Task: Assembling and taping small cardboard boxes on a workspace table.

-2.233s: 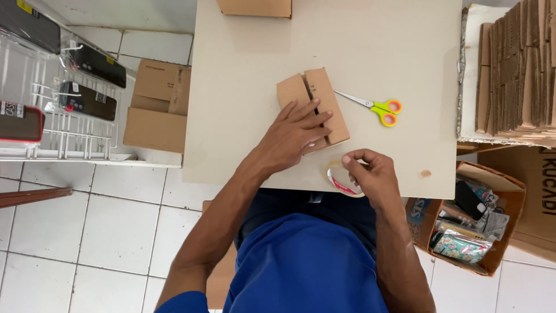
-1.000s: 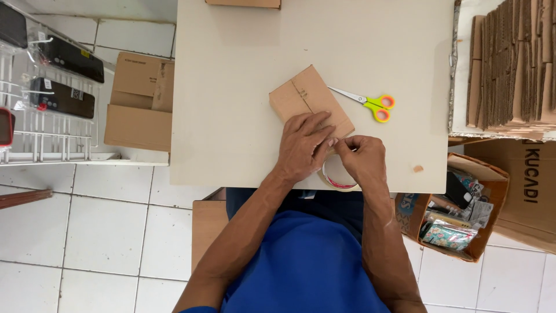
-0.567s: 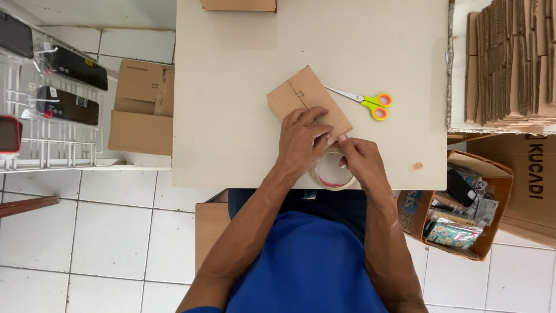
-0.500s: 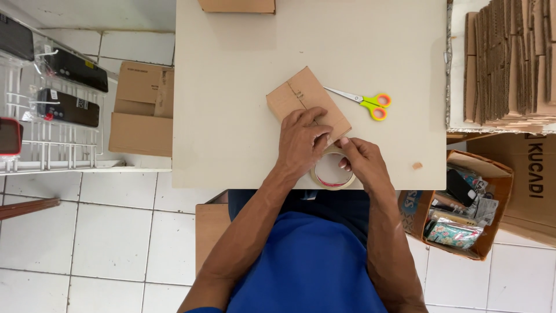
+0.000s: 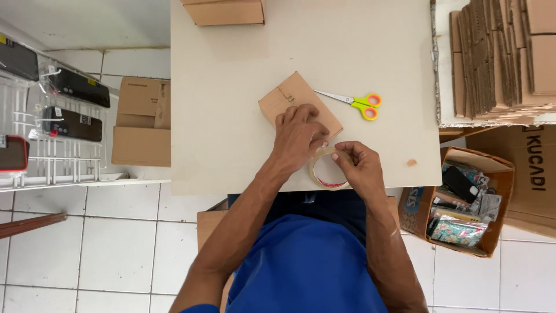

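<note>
The pale table [image 5: 231, 87] spreads under me; on it, near the front edge, my small cardboard box [image 5: 298, 107] lies flat; my left hand [image 5: 298, 136] presses down on it, fingers spread, not clenched; my right hand [image 5: 359, 168] grips the tape roll [image 5: 329, 169] just beside the box; scissors [image 5: 356, 104] lie near.

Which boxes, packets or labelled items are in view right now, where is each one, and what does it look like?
Small brown cardboard box: table centre, flat, under the left hand.
Tape roll: near table edge, clear ring, held by the right hand.
Second brown box: far table edge.
Closed cartons: floor, left.
Flat cardboard stack: right shelf.
Open carton: floor, right, holding colourful packets.
Dark bagged phones: white wire rack, left.
</note>
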